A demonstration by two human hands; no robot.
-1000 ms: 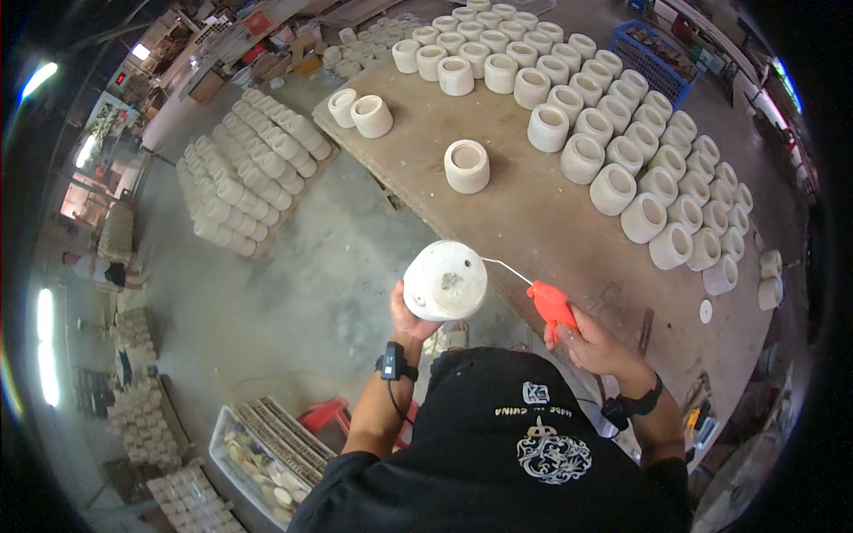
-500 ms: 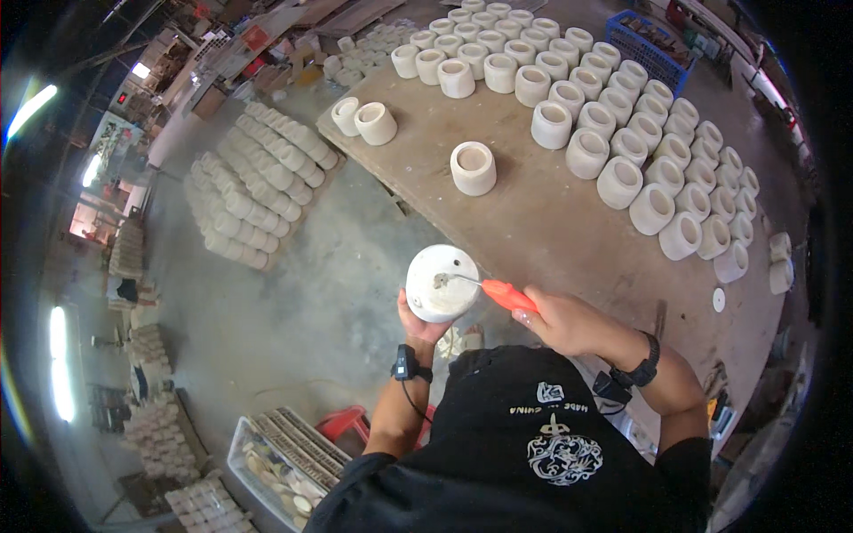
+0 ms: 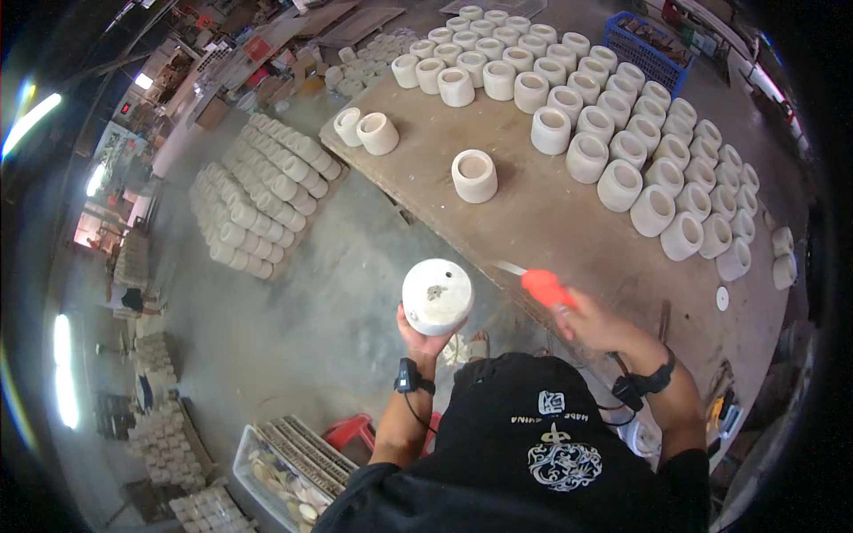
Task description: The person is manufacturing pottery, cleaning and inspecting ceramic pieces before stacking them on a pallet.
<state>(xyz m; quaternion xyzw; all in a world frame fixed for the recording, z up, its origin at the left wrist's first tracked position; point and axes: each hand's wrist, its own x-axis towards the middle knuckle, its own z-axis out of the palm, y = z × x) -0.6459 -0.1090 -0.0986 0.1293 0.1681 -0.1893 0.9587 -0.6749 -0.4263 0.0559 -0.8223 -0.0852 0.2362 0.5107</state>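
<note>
Chalky-white round plaster-looking piece (image 3: pixel 438 300), held just left of the brown table (image 3: pixel 542 222)
Left hand (image 3: pixel 423 338) cups its near side; right hand (image 3: pixel 597 320), apart, grips a red plastic blow gun (image 3: pixel 544 287). Probably stiff, brittle, dusty-slick; I'd palm the side wall.

Over the head camera I see a brown table (image 3: pixel 533 233) carrying close rows of pots (image 3: pixel 586 160), a pair of pots (image 3: pixel 378 136) near its left corner, a lone pot (image 3: pixel 474 184) and a white disc (image 3: pixel 722 298); stacked pots (image 3: pixel 267 200) stand on the grey floor (image 3: pixel 342 253).
</note>
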